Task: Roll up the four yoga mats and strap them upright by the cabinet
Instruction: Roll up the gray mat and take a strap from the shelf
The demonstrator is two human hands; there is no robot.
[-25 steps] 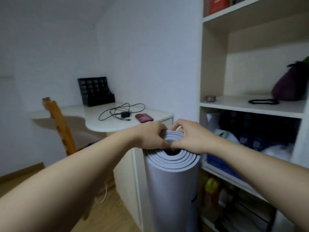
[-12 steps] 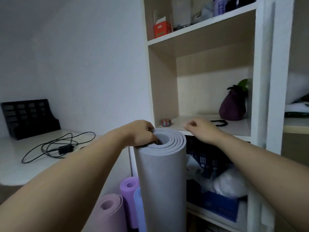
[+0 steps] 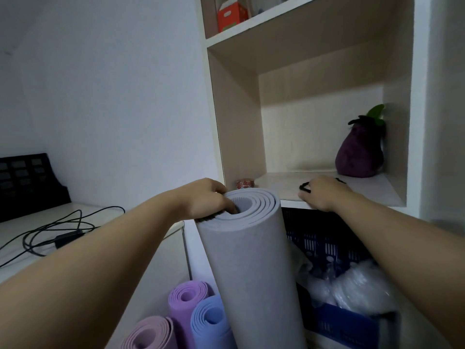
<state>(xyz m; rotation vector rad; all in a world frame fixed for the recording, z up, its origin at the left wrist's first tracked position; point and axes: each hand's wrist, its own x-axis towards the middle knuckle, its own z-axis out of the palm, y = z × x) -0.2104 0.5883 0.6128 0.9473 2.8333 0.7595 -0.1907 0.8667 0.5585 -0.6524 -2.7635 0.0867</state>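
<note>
Right now our left hand (image 3: 203, 200) grips the top rim of the grey rolled foam yoga mat (image 3: 251, 260). The thumb is hooked down into the hollow core and the fingers are curled round the outer layers. That mat stands on end, leaning a little, against the front of the pale wood-and-white open cabinet (image 3: 236, 122), with its top about level with the middle shelf edge.

Our right hand (image 3: 319, 193) lies palm-down on that shelf, fingers bent onto the thin black strap loop (image 3: 305, 188). Part of the loop shows at the fingertips and part behind the knuckles. We cannot tell whether the strap has left the shelf surface.

Down by the floor, between the white desk (image 3: 100, 210) and the cabinet, three more rolls stand upright and close together. They are the purple rolled yoga mat (image 3: 187, 298), the blue rolled yoga mat (image 3: 211, 321) just beside the grey one, and the dusty pink rolled yoga mat (image 3: 148, 333) nearest us.

On the same shelf sit a small red patterned tape roll (image 3: 245, 183) near the left wall and a purple plush aubergine with a green stalk (image 3: 359, 152) at the back right. A red cardboard carton (image 3: 230, 16) stands on the shelf above. Below, a dark blue slotted plastic crate (image 3: 327, 243) holds clear plastic bags (image 3: 359, 285). On the desk lie a tangled black cable with an adapter (image 3: 60, 238) and a black mesh file holder (image 3: 25, 182).
</note>
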